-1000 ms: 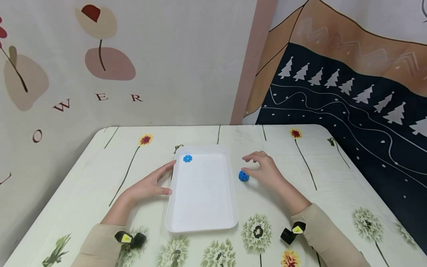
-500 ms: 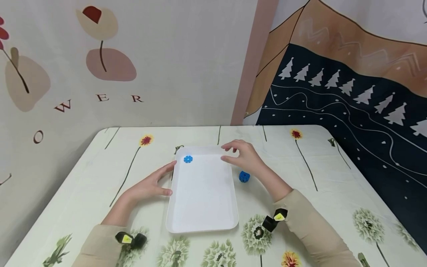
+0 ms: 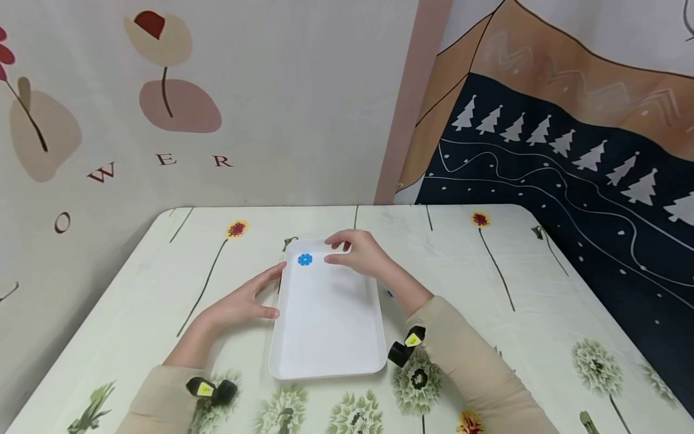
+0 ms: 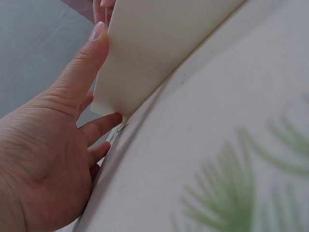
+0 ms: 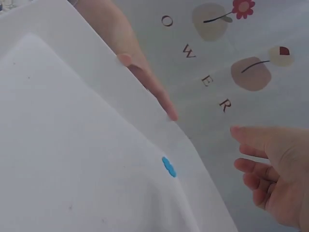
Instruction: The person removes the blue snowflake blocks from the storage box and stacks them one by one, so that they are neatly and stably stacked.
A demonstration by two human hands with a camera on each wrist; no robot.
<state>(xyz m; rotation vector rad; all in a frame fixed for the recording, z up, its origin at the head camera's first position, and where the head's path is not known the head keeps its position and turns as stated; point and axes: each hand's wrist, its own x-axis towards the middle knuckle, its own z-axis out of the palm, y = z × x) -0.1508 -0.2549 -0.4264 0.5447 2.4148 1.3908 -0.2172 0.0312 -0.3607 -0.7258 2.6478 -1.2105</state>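
A blue snowflake building disc (image 3: pixel 305 259) lies flat in the far left corner of the white tray (image 3: pixel 328 325). My right hand (image 3: pixel 358 250) hovers over the tray's far end, just right of the disc. Its thumb and fingers are apart with nothing between them, as the right wrist view also shows. My left hand (image 3: pixel 244 301) touches the tray's left wall with outstretched thumb and index finger; in the left wrist view the thumb and fingertips meet the tray's side (image 4: pixel 140 58). Behind my right forearm, only a sliver of a blue piece (image 3: pixel 390 294) shows.
A flower-printed cloth (image 3: pixel 217 349) covers the table under the tray. Behind the table's far edge stands a printed backdrop (image 3: pixel 303 120). Each sleeve carries a black camera strap near the wrist.
My right hand has moved left from beside the blue piece to over the tray, near the disc. Its forearm now hides most of that piece. The left hand has stayed put.
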